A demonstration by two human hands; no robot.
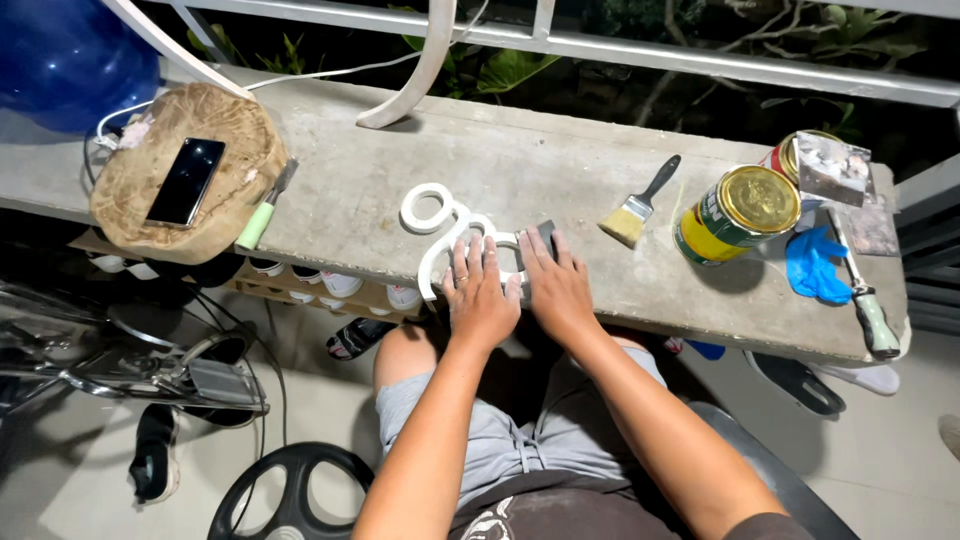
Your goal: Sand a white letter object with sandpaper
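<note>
your left hand [480,300] lies flat, fingers spread, pressing down on the white looped cutout [450,235] near the front edge of the table [560,170]. your right hand [555,285] is curled around a small dark sanding block [545,238], holding it against the right end of that white piece. so one hand is open and pinning, the other is closed on the block.

the white piece sits very near the table's front edge, and part of its lower loop seems to reach that edge. if your left hand eases its pressure while the block pushes, the piece could skid sideways or tip off toward your lap. the loops look thin, so hard pressure near a narrow joint may well snap one.

your left fingers rest just beside the block. a slip of the block could scrape them.

to your right, the yellow tin [738,212] stands near, with a paintbrush [635,210] between it and your hand. a wide elbow swing could knock either one. the blue glove [815,265] and the screwdriver [868,305] lie close to the table's right front corner and could be nudged off. the phone [187,180] on the wooden slab [185,190] is well apart, and dust is its only likely trouble.
</note>
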